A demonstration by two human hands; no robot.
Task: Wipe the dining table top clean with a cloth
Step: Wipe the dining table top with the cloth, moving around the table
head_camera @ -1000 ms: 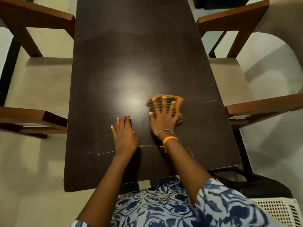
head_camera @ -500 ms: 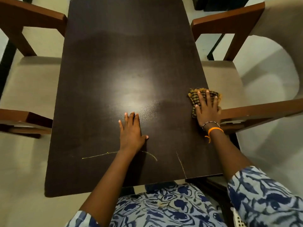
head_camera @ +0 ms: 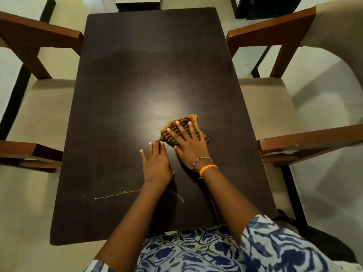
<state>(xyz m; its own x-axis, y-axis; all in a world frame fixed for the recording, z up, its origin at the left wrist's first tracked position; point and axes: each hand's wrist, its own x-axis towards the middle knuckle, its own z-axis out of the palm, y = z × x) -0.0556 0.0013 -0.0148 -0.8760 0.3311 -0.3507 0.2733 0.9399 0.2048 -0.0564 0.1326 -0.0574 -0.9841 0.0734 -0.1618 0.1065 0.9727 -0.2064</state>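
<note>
A dark brown rectangular dining table top (head_camera: 149, 75) fills the middle of the head view. A checked orange-and-black cloth (head_camera: 186, 121) lies flat on it, right of centre. My right hand (head_camera: 189, 144) presses down on the cloth with fingers spread; it wears a bead bracelet and an orange band. My left hand (head_camera: 157, 164) rests flat on the bare wood just left of the cloth, fingertips almost touching it. Thin pale scratch lines (head_camera: 117, 195) cross the table near its front edge.
A wooden armchair with a beige seat (head_camera: 45, 107) stands tight against the left side of the table. A matching chair (head_camera: 269, 107) stands at the right, its armrest (head_camera: 310, 138) level with the cloth. Dark furniture bases sit beyond the far edge.
My right hand has slid the cloth from the table's right edge back leftwards to near the centre. My left hand has stayed flat on the table.
</note>
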